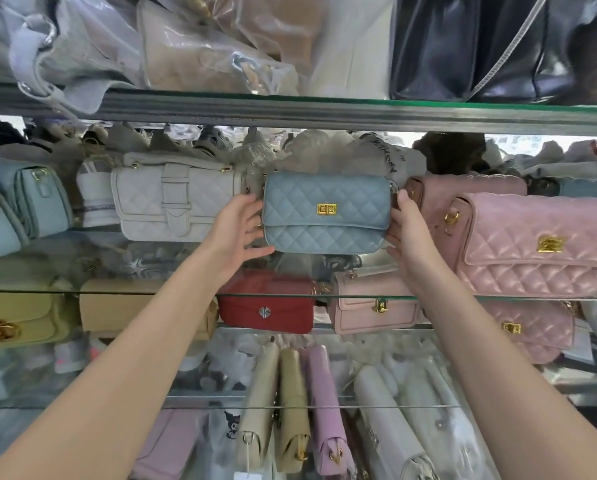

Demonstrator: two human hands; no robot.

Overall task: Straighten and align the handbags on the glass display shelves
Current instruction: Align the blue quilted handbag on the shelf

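Middle shelf (pixel 151 292), as we find it:
1. White bag (pixel 176 199): upright, just beside our left hand.
2. Left hand (pixel 236 233): curled round the blue bag's left end, thumb under its bottom edge.
3. Blue bag (pixel 326 213): quilted, gold clasp, upright, facing us; we cannot tell whether it rests on the shelf.
4. Right hand (pixel 408 233): grips the blue bag's right end.
5. Pink bag (pixel 539 244): quilted, just beside our right hand.

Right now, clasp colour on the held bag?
Gold clasp on the blue quilted bag; head view.
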